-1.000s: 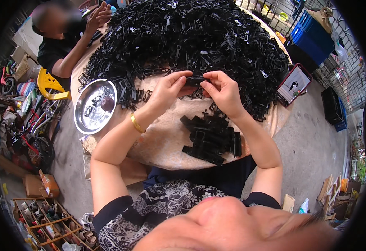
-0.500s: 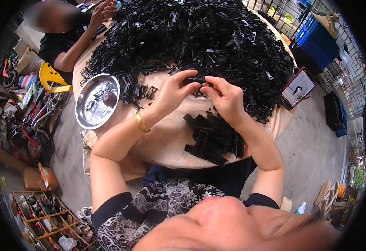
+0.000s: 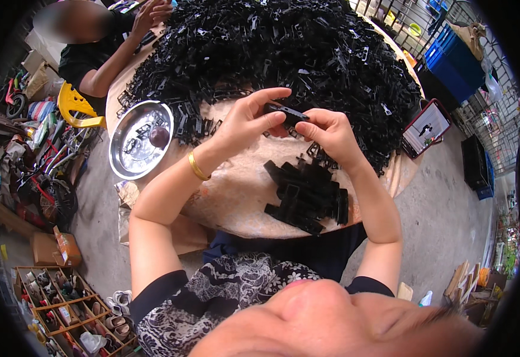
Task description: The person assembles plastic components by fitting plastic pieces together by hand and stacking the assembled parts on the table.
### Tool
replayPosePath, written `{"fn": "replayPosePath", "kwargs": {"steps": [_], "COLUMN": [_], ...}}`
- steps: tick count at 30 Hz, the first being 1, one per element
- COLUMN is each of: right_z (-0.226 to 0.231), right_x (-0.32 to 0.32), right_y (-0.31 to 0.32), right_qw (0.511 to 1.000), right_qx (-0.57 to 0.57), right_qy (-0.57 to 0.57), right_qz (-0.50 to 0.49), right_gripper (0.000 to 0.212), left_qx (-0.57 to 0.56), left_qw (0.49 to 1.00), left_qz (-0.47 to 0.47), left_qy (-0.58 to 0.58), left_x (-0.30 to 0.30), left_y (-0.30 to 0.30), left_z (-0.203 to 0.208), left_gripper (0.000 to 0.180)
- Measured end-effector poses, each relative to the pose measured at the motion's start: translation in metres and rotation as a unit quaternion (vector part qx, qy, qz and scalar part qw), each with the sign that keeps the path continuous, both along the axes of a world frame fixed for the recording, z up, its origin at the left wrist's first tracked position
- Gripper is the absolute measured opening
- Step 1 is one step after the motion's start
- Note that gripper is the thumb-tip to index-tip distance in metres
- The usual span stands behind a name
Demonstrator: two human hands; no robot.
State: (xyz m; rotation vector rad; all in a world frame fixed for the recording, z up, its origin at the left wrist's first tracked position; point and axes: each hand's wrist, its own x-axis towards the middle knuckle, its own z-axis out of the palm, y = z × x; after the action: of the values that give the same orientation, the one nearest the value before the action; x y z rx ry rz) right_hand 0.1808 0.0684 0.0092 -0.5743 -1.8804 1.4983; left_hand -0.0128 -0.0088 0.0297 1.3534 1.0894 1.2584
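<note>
Between my two hands is a small, long black plastic part (image 3: 287,111), held up over the table. My left hand (image 3: 249,119) grips its left end, thumb below and index finger stretched above it. The right end is pinched by the thumb and fingers of my right hand (image 3: 331,132). Beyond my hands rises a big heap of loose black plastic pieces (image 3: 272,47). Closer to me, below my right hand, lies a smaller pile of black rectangular pieces (image 3: 307,196).
A round steel tray (image 3: 117,160) at the left holds several small pieces and a dark round object (image 3: 159,137). A phone (image 3: 426,128) leans at the table's right edge. Across the table sits another person (image 3: 93,59). A yellow chair (image 3: 75,107) stands at the left.
The black part has tilted and now shows more of its length between my hands. My left index finger has lifted, and my right hand has shifted slightly right and down.
</note>
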Motion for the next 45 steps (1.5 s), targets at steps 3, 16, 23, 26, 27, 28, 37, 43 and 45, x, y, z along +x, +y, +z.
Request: {"fn": "replayPosePath", "kwargs": {"steps": [3, 16, 23, 26, 27, 28, 37, 43, 45], "right_z": [-0.004, -0.014, -0.019, -0.017, -0.017, -0.016, -0.003, -0.006, -0.007], "right_x": [0.002, -0.006, -0.007, -0.009, -0.011, -0.012, -0.014, -0.011, -0.01], "right_y": [0.004, 0.003, -0.002, -0.005, -0.006, -0.007, -0.017, -0.008, -0.009], "right_qw": [0.999, 0.871, 0.816, 0.824, 0.839, 0.839, 0.958, 0.979, 0.995], "right_qx": [0.026, 0.468, 0.527, 0.52, 0.506, 0.506, 0.273, 0.198, 0.077], "right_qy": [-0.021, -0.119, -0.225, -0.214, -0.187, -0.187, -0.057, 0.007, 0.038], "right_qz": [0.004, -0.087, -0.079, -0.068, -0.069, -0.069, -0.072, -0.05, -0.045], "right_gripper": [0.018, 0.023, 0.018, 0.019, 0.019, 0.019, 0.037, 0.03, 0.027], "left_qx": [-0.01, 0.081, 0.098, 0.035, 0.073, 0.109, -0.099, 0.085, 0.134], "left_qw": [0.999, 0.923, 0.926, 0.923, 0.854, 0.757, 0.636, 0.739, 0.818], "left_qz": [-0.026, -0.295, -0.271, 0.025, 0.14, 0.249, 0.244, 0.282, 0.268], "left_qy": [0.018, 0.233, 0.245, 0.382, 0.496, 0.594, 0.725, 0.605, 0.492], "left_x": [-0.002, 0.021, 0.012, -0.013, -0.028, -0.045, -0.099, -0.081, -0.065], "left_y": [0.001, -0.021, -0.016, -0.001, 0.005, 0.01, 0.024, 0.024, 0.024], "left_z": [0.002, 0.009, 0.02, 0.021, 0.017, 0.011, -0.007, -0.01, -0.006], "left_gripper": [0.042, 0.022, 0.024, 0.026, 0.027, 0.029, 0.022, 0.039, 0.045]}}
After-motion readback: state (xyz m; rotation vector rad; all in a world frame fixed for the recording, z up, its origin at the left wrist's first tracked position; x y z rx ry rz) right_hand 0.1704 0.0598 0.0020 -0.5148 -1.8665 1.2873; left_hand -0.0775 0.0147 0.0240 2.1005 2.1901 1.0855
